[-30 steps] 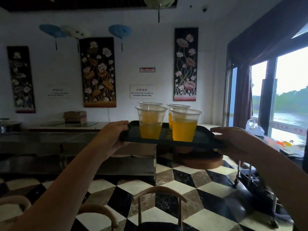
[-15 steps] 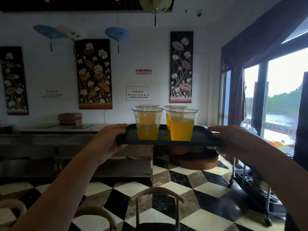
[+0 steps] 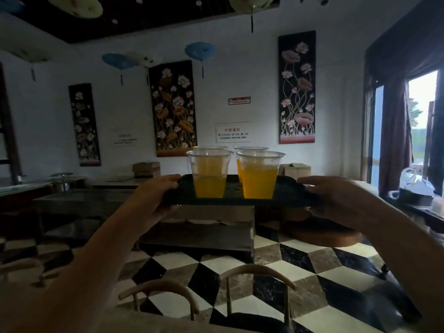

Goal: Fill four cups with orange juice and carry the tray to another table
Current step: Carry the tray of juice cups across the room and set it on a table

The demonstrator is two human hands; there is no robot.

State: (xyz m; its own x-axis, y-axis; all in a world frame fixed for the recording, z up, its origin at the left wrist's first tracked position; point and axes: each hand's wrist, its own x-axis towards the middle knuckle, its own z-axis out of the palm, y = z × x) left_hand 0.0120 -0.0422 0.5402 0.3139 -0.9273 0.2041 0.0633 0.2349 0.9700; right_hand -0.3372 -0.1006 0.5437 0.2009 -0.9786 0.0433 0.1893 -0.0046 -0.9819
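I hold a dark tray (image 3: 235, 192) level in the air at chest height. My left hand (image 3: 156, 195) grips its left edge and my right hand (image 3: 336, 200) grips its right edge. Clear plastic cups of orange juice stand upright on it: a front left cup (image 3: 209, 175) and a front right cup (image 3: 260, 176), fuller. Two more cups behind them show mostly as rims, the back left cup (image 3: 210, 148) and the back right cup (image 3: 251, 149).
A dark low counter (image 3: 204, 212) stands straight ahead under the tray. Two wooden chair backs (image 3: 257, 275) rise in the foreground over a checkered floor (image 3: 300, 272). A round wooden board (image 3: 322, 233) lies right. A cart with bags (image 3: 418, 188) stands by the window.
The view has swung left and tilted up, so the window slid toward the right edge. The tray stays level in both hands and the cups have not shifted.
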